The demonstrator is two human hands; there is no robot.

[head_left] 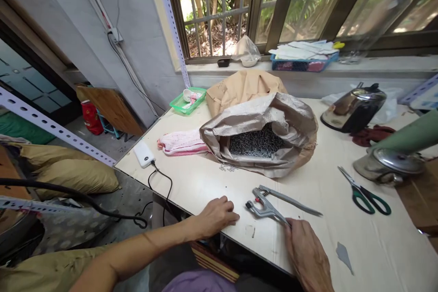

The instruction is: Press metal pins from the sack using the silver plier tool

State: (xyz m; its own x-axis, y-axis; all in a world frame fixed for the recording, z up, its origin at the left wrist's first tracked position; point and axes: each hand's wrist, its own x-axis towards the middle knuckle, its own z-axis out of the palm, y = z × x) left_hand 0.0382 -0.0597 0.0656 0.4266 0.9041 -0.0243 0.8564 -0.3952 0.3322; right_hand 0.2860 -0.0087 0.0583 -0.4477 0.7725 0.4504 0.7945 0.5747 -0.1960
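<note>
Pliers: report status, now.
Right hand on pliers, pliers spread open. Left hand curled at table edge, nothing visible in it. Scissors lie apart, right of pliers.

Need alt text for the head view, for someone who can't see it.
The right hand grips one handle of a plier-like metal tool on a pale table, while the left hand, loosely curled, is at the near edge. Beyond them, an open paper sack holds many small metal pieces; green-handled scissors lie to the right.
</note>
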